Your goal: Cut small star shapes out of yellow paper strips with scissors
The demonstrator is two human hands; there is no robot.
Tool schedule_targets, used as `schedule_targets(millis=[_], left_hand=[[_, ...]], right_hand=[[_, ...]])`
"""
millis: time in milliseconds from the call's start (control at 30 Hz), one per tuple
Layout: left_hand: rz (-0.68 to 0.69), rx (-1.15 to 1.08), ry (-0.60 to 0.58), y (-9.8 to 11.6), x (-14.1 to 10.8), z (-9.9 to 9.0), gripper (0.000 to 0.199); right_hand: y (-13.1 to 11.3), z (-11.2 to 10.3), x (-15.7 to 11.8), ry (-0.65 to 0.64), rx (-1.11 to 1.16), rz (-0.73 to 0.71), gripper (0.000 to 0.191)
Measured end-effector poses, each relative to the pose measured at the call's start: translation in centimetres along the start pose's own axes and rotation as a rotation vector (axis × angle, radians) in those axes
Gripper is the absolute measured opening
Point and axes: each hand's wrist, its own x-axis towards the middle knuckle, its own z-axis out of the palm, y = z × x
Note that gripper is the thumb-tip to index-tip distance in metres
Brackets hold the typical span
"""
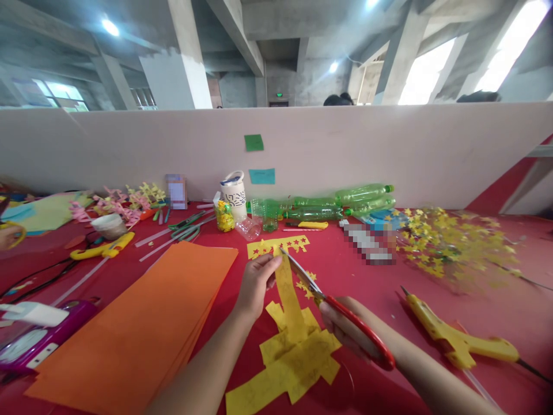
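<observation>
My left hand (258, 283) pinches the upper end of a yellow paper strip (290, 297) that hangs toward me. In my right hand (345, 323) is a pair of scissors (358, 328) with red handles, fingers wrapped round the grips. The blade tips reach the strip's top edge beside my left fingertips; whether they are parted is hard to make out. More yellow strips (276, 377) with faint drawn outlines lie overlapping below. Small yellow paper stars (307, 286) sit partly behind the blades. Just beyond my hands lies a yellow strip with star-shaped holes (298, 244).
Orange paper sheets (138, 323) cover the left front. A yellow glue gun (458, 334) lies at right, another glue gun (103, 248) at left. Green plastic bottles (341, 206) and a white cup (234, 193) stand along the partition (129, 144). Yellow star sprays (453, 248) spread at right.
</observation>
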Motion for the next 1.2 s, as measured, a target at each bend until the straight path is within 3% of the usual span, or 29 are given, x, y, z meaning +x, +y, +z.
schedule_targets(millis=[233,400,533,600,733,867,1033,1200], left_hand=[[-0.091,-0.163,-0.082,0.4,0.5,-0.5,0.024],[-0.356,-0.11,-0.322,0.6,0.5,-0.8,0.032],[-0.367,0.054,-0.607,1.0,-0.4,-0.4,0.025],[-0.318,0.078,-0.623,1.2,-0.9,0.1,0.028],[-0.156,0.107,-0.597,0.7,-1.4,0.9,0.041],[-0.046,-0.011,-0.36,-0.1,-1.4,0.9,0.053],[-0.063,-0.159,-0.194,-0.4,-0.9,0.7,0.041],[-0.031,-0.088,-0.04,-0.4,-0.7,0.7,0.036]], right_hand=[[-0.2,-0.1,-0.1,0.017,-0.02,-0.001,0.051],[0.1,-0.2,0.0,-0.004,0.084,-0.087,0.052],[0.3,-0.2,0.1,0.032,0.183,-0.089,0.052],[0.0,-0.1,0.1,0.047,0.144,-0.074,0.053],[-0.5,0.5,0.1,0.085,0.081,-0.022,0.054],[-0.4,1.2,0.2,0.154,0.051,0.073,0.048],[0.1,1.6,0.4,0.151,0.026,0.072,0.042],[1.1,1.7,0.9,0.147,0.015,0.056,0.041]])
